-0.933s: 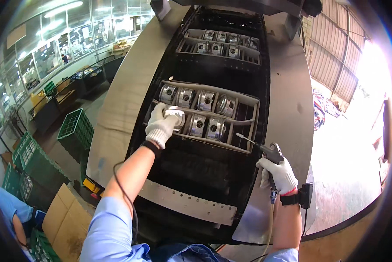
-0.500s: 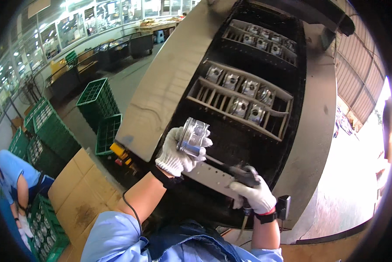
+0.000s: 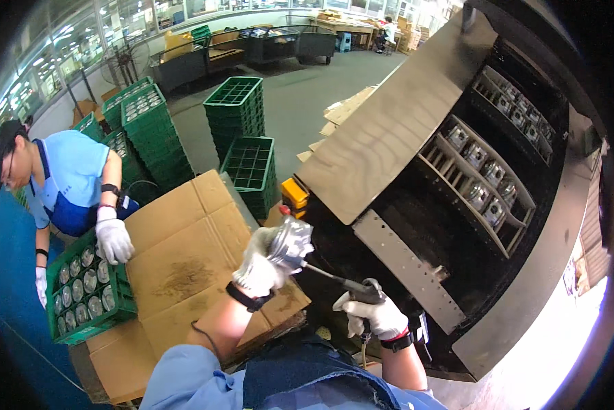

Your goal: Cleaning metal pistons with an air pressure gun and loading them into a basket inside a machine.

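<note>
My left hand (image 3: 257, 268), in a white knit glove, grips a shiny metal piston (image 3: 292, 240) by its side, between the cardboard and the dark machine edge. My right hand (image 3: 383, 318), gloved too, is wrapped round an air blow gun (image 3: 363, 291) with a long thin nozzle. The nozzle's tip reaches to the lower side of the piston; whether it touches cannot be told. From the gun a hose (image 3: 364, 352) hangs down. Beyond my right hand, a slotted rack (image 3: 435, 162) on the black conveyor carries several more pistons (image 3: 480, 197).
At left a co-worker (image 3: 81, 179) leans over a green crate (image 3: 108, 321) of pistons, gloved hands at its sides. Flattened cardboard (image 3: 177, 242) lies beside it. Stacked green crates (image 3: 252, 167) stand farther back. A perforated metal plate (image 3: 409, 270) borders the conveyor, near a yellow part (image 3: 294, 195).
My view has swung left, bringing the co-worker and cardboard further in. Both hands, with the piston and blow gun, have moved left away from the conveyor racks.
</note>
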Demonstrator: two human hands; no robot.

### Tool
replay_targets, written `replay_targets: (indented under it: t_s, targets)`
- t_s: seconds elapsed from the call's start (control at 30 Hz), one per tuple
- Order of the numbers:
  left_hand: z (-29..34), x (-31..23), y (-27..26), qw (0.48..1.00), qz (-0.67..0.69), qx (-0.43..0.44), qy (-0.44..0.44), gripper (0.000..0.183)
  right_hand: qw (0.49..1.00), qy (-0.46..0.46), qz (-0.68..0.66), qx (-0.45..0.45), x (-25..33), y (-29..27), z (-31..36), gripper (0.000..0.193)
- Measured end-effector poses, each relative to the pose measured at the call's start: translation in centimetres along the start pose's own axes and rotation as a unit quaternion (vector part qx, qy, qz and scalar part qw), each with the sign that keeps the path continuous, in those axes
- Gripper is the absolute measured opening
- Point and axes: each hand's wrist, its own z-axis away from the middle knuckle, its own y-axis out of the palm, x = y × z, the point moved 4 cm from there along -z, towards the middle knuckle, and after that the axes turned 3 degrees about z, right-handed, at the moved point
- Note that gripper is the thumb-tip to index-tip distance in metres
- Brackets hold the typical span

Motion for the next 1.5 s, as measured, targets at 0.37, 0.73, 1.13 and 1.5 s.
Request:
replay_targets:
  t_s: [0.37, 0.73, 1.13, 1.5]
  targets:
    - [11.3, -10.2, -25.3, 0.781, -0.468, -0.358, 0.206, 0.041, 0.957, 0.028, 0.269, 0.107, -3.5, 9.7, -5.2, 0.028]
    - [9.5, -11.0, -12.6, 0.365, -0.81, -0.455, 0.05, 0.057, 0.939, -0.056, 0.087, -0.327, 5.2, -7.2, 6.7, 0.038]
    - [-11.8, 12.7, 27.7, 0.462, -0.776, 0.207, 0.376, 0.065, 0.768, -0.094, 0.002, -0.634, -0.4, -22.7, 24.6, 0.013]
    - [-24.2, 23.1, 35.4, 0.615, -0.775, 0.088, 0.113, 0.061, 0.812, -0.089, -0.018, -0.577, -0.6, -23.1, 24.5, 0.012]
